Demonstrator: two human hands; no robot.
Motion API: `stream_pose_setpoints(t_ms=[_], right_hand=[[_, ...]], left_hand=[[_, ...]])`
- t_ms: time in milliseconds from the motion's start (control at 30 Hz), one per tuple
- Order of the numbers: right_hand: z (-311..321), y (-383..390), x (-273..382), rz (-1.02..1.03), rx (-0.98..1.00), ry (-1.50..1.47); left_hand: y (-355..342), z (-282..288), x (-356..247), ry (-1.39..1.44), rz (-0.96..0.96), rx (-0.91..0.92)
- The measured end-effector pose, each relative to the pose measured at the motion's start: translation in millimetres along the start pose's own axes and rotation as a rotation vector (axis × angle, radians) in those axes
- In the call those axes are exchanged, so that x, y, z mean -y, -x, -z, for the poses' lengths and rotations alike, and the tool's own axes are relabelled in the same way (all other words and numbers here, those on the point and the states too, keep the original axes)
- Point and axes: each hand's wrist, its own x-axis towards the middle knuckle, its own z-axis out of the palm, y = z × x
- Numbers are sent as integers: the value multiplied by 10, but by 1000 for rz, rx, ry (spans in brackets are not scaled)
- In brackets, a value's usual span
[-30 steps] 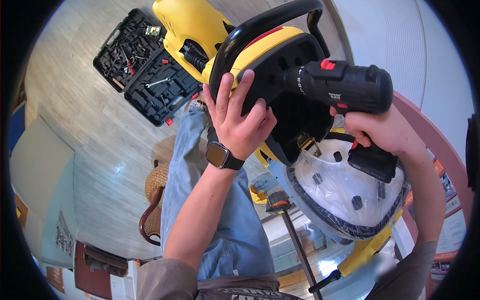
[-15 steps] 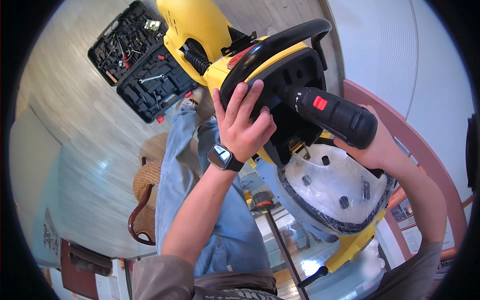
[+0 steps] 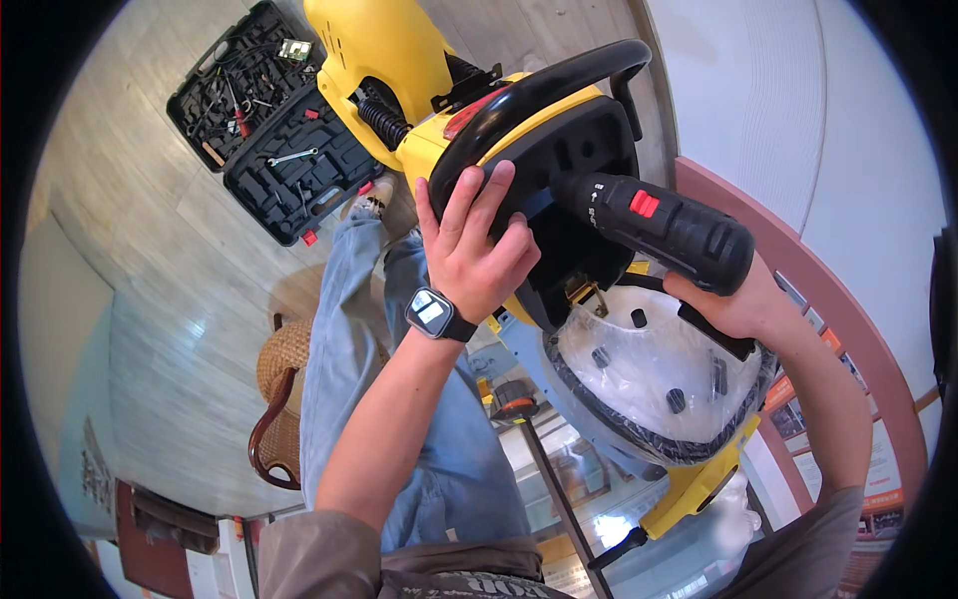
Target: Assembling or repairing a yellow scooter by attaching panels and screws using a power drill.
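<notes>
The right hand (image 3: pixel 730 302) grips the drill (image 3: pixel 684 237); the left hand (image 3: pixel 479 258) is open, fingers spread at the black tub (image 3: pixel 611 160). Right of that left hand, the drill slants forward and leftward into the tub, tip hidden.

An open black tool case (image 3: pixel 267 190) lies on the plank floor (image 3: pixel 172 250), holding an open-ended wrench (image 3: pixel 292 158) and a small circuit board (image 3: pixel 294 49). Below the case in view stands a wicker armchair (image 3: pixel 282 354); far to its right, a reddish-brown panel (image 3: pixel 858 329).
</notes>
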Motion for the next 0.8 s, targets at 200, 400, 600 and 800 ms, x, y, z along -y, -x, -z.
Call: stream_pose_setpoints(t_ms=[200, 400, 600, 800], right_hand=[[-37, 17, -81, 71, -38, 29], [-17, -19, -176, 42, -10, -63], [-27, 3, -231, 75, -37, -86], [52, 93, -322, 40, -39, -181]], left_hand=[[-14, 14, 0, -40, 0, 21], [-63, 77, -148, -220, 55, 77], [-254, 142, -270, -183, -28, 116], [-469, -27, -281, -323, 124, 144]])
